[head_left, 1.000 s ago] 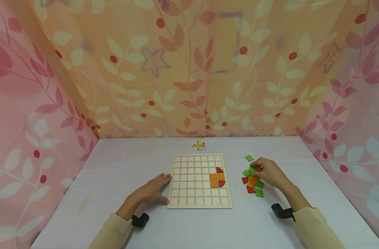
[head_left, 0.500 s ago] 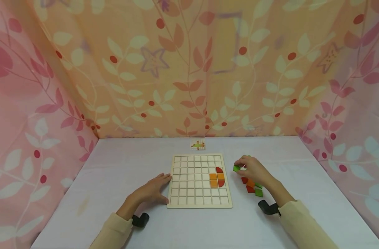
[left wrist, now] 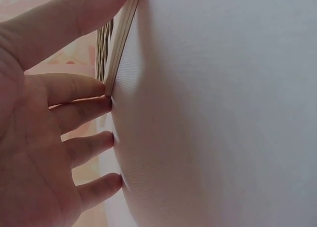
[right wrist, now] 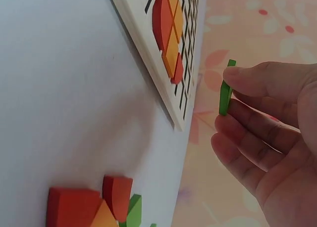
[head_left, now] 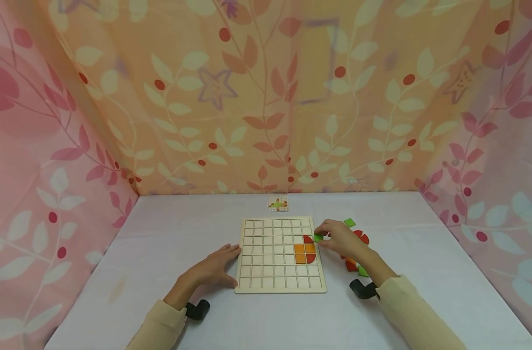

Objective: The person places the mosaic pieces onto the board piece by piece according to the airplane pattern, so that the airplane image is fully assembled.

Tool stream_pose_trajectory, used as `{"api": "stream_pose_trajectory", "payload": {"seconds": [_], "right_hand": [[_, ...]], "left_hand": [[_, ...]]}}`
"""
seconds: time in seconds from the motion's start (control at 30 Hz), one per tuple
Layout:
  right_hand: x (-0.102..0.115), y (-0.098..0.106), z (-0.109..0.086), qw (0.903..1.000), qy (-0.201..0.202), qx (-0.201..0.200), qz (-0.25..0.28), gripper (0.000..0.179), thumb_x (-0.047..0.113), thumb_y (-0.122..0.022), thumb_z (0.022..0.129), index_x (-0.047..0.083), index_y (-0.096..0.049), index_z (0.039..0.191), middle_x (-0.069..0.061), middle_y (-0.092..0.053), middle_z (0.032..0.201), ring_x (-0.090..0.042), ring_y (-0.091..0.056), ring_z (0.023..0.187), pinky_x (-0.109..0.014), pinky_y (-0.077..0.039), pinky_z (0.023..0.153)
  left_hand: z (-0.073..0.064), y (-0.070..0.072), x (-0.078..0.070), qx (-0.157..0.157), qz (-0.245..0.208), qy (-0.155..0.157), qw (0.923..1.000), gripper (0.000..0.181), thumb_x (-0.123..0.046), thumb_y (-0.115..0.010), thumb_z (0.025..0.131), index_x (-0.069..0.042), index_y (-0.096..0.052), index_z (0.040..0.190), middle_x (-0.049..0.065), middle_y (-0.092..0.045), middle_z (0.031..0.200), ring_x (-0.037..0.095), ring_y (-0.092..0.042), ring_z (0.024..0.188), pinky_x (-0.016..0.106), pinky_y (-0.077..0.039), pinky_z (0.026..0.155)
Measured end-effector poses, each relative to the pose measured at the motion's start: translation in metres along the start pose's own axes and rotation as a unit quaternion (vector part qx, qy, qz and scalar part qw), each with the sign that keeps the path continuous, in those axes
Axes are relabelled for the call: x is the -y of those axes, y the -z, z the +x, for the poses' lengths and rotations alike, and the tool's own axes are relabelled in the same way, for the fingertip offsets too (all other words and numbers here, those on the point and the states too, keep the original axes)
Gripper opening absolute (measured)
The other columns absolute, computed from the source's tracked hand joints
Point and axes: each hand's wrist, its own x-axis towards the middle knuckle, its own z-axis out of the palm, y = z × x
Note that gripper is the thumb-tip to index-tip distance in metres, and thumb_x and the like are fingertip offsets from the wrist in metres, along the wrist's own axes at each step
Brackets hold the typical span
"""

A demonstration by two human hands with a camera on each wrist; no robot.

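A pale wooden grid board [head_left: 266, 272] lies on the table with orange square tiles [head_left: 300, 253] and two red quarter-round tiles [head_left: 310, 258] set in its right side. My right hand [head_left: 342, 239] pinches a green tile [right wrist: 226, 91] between thumb and fingers, at the board's right edge in the head view. My left hand [head_left: 211, 267] rests at the board's left edge, fingers spread and straight. In the left wrist view its thumb and fingertips [left wrist: 101, 88] touch the board's side [left wrist: 119, 54].
Loose red, orange and green tiles [head_left: 351, 266] lie right of the board, partly hidden by the right hand and forearm. A single green tile [head_left: 350, 222] lies behind them. A small pattern card [head_left: 278, 203] sits beyond the board. Patterned cloth [head_left: 266, 97] encloses the table's back and sides.
My right hand has picked up a green tile from the loose pile and carried it left to the board's right edge. The left hand stays in place.
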Motion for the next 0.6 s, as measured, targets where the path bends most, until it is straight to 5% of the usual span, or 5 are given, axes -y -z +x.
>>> {"api": "stream_pose_trajectory", "payload": {"seconds": [0.6], "right_hand": [[0.024,-0.024,0.022,0.9981,0.037,0.049,-0.003,0.022,0.009,-0.073,0.083,0.004,-0.073,0.105,0.002,-0.063,0.091,-0.012,-0.053,0.08,-0.026,-0.05,0.075]], "left_hand": [[0.001,-0.001,0.001,0.001,-0.003,0.009,1.0,0.092,-0.024,-0.086,0.071,-0.004,-0.041,0.148,0.01,-0.037,0.157,0.035,-0.023,0.149,0.059,-0.025,0.116]]}}
